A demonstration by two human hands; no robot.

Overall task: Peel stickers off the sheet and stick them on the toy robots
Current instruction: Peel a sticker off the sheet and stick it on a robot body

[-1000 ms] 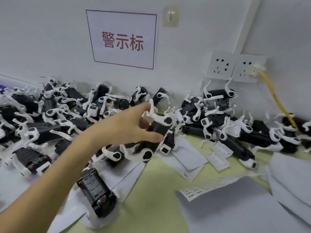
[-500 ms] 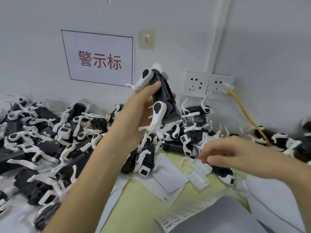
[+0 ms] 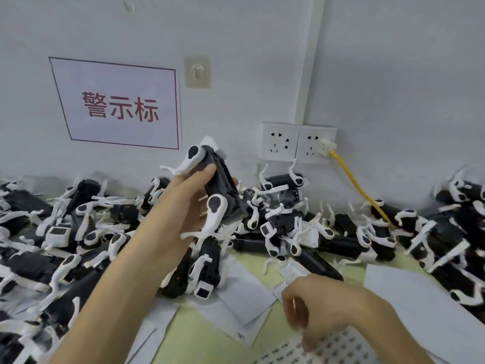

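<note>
My left hand point(image 3: 189, 206) grips a black toy robot dog with white legs point(image 3: 220, 190), raised above the pile and tilted nose down. My right hand point(image 3: 322, 308) hovers low at the front, fingers curled down over the sticker sheet point(image 3: 338, 348), which lies on the green table at the bottom edge and carries rows of small printed labels. The fingertips are blurred, so I cannot tell whether they pinch a sticker. Several more black-and-white toy robots point(image 3: 283, 227) are heaped along the wall.
Loose white backing papers point(image 3: 244, 292) lie on the green table point(image 3: 199, 334). More robots are piled at left point(image 3: 52, 248) and right point(image 3: 446, 232). A yellow cable point(image 3: 354, 185) runs from a wall socket point(image 3: 317, 145) into the pile. A red-lettered sign point(image 3: 118, 106) hangs on the wall.
My left hand lifted a robot out of the pile and holds it up. My right hand came in from the right and dropped down onto the sticker sheet.
</note>
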